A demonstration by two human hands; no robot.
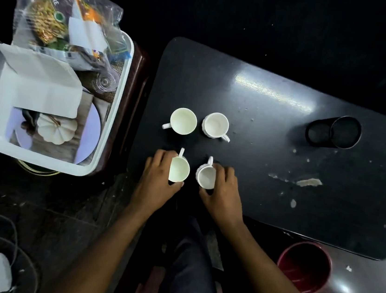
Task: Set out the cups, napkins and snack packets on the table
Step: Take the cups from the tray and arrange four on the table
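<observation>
The picture is dim, and the edges at twelve and nine o'clock go almost black. A bright streak of glare shines on the dark worktop toward one o'clock. The wide lens bends the worktop's edges, and the corners look soft.

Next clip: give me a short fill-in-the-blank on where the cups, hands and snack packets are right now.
1. The number of white cups standing on the dark table is ____.
2. The left hand and right hand each grip one of the two ____ cups.
3. The snack packets lie in the white ____ left of the table.
4. The handle of the far left cup points to the ____.

Missing words: four; near; tub; left
</observation>
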